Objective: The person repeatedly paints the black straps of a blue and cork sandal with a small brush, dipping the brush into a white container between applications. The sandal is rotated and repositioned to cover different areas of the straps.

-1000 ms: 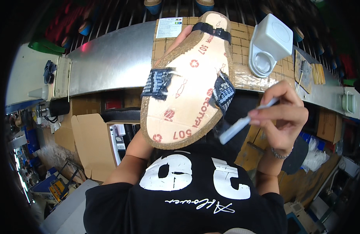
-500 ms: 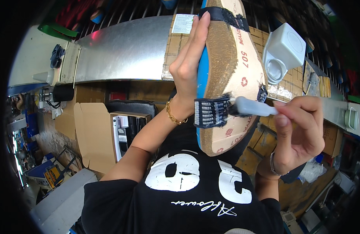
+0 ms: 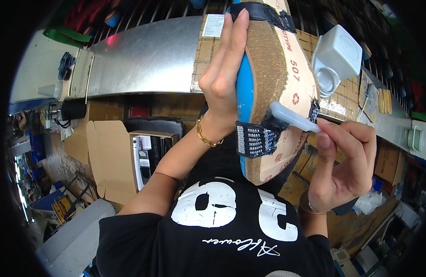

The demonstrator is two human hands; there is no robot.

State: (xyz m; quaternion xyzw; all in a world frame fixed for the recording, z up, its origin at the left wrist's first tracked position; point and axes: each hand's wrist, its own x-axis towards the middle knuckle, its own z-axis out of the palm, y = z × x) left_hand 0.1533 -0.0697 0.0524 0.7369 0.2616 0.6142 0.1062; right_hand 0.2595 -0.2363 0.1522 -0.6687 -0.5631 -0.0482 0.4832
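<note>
Metal worktop: spans the upper view. Sandal: held over the worktop's near edge on a blue last, underside up, tilted. White container: right of the sandal, near the same edge. Left hand: grasps the sandal's side. Right hand: pinches a pale applicator, its tip at the frayed end of the front strap.

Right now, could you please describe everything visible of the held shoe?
The tilted shoe, cropped on top, shows its underside: pale printed board, rough brown cork-like border, dark upper strap, frayed black-and-white lower strap. Its left side, partly blue, is held by the left hand; the whitish applicator in the right hand is at or just above the lower strap.
</note>
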